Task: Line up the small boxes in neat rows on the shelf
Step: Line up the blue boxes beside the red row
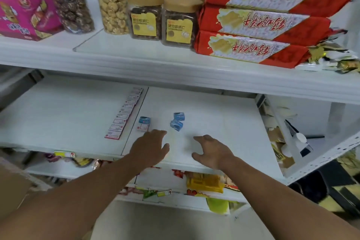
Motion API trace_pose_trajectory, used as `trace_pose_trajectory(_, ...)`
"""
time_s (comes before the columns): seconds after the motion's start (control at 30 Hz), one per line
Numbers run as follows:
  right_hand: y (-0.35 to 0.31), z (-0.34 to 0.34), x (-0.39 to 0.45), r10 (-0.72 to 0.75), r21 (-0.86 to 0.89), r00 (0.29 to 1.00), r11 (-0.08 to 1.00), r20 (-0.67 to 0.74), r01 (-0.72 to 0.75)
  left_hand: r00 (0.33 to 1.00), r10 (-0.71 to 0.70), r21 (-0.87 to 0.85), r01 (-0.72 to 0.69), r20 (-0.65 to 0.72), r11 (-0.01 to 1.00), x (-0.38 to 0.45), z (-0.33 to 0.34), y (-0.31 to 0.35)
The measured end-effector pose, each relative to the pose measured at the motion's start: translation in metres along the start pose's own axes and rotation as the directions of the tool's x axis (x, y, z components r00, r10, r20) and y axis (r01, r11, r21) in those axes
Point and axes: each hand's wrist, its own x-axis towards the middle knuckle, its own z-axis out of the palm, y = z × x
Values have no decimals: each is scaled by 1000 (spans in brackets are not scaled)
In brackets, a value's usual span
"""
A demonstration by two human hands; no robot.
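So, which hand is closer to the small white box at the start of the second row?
The left hand: its fingertips lie just right of the small white box. The right hand is farther right, below the loose blue boxes.

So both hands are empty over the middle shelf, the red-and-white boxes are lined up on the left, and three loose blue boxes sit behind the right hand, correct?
Not quite: the head view shows the loose blue boxes lying nearer the left hand, one directly beyond it. The rest holds.

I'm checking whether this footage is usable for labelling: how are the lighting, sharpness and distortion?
Head view: even, soft light, only faint shadows under the left hand and right hand; wide-angle bending of the shelf edges; slight overall softness; small boxes too blurred to read.
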Motion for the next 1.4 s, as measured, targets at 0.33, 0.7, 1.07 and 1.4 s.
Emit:
trace_pose_trajectory(0.33,97,6,48,-112,156,994,982,3,111,987,-98,191,72,127,979,65,17,57)
trace_pose_trajectory(0.7,128,31,58,-149,209,989,967,-13,148,988,-79,150,59,132,987,127,33,59)
trace_pose_trajectory(1.07,139,55,53,-40,154,996,987,-86,53,993,118,408,-115,18,906,180,73,30)
trace_pose_trajectory(1.4,78,30,116,-143,28,990,989,-14,143,999,-29,-139,26,-21,990,118,79,-20)
